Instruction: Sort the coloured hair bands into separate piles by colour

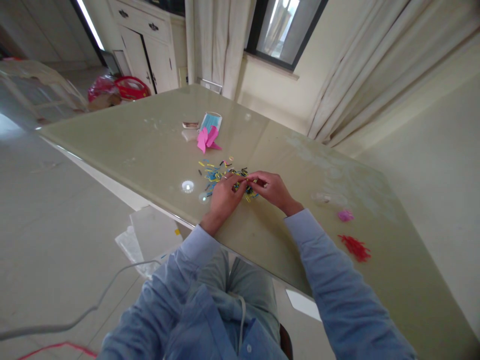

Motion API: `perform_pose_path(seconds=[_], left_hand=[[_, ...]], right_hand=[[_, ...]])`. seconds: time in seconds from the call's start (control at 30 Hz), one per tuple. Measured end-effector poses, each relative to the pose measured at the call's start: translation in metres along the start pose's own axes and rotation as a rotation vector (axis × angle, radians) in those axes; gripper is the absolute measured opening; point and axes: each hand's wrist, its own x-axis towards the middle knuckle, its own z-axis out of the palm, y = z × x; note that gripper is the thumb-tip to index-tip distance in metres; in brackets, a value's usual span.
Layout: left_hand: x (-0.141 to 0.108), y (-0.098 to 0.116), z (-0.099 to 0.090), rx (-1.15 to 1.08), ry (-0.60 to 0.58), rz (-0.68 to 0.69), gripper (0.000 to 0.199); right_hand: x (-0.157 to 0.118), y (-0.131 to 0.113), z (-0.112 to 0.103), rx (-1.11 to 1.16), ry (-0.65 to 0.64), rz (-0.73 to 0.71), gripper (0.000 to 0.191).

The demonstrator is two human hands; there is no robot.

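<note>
1. On the near right of the bench (262, 240) lie a bundle of red strips (354, 248) and a small pink bundle (345, 215), apart from the hands, probably to avoid mixing.
2. The left hand (227, 194) and right hand (270, 189) meet fingertip to fingertip, each grip narrow, seemingly pinching one small piece (247, 179) too tiny to identify.
3. Around and beneath them spread loose coloured pieces (212, 175), uncontained, presumably kept within easy reach.
4. Beyond, a pink folded shape (208, 138) rests against a blue mask (211, 121).
5. Farthest, the cabinet (146, 45) hides any contents.
</note>
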Motion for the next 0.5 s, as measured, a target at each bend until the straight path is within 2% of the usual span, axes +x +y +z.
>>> perform_pose_path(seconds=[0.2,0.37,0.5], left_hand=[[0.0010,0.0040,-0.0015,-0.038,0.077,-0.019,0.012],[0.0029,0.0022,-0.0015,-0.079,0.209,-0.135,0.012],[0.0040,-0.0025,-0.0013,-0.047,0.211,-0.212,0.015]], right_hand=[[0.0028,-0.0047,-0.0012,-0.010,-0.018,0.043,0.025],[0.0037,-0.0029,0.0007,-0.018,-0.009,0.053,0.026],[0.0026,-0.0036,-0.0001,-0.005,0.006,0.068,0.025]])
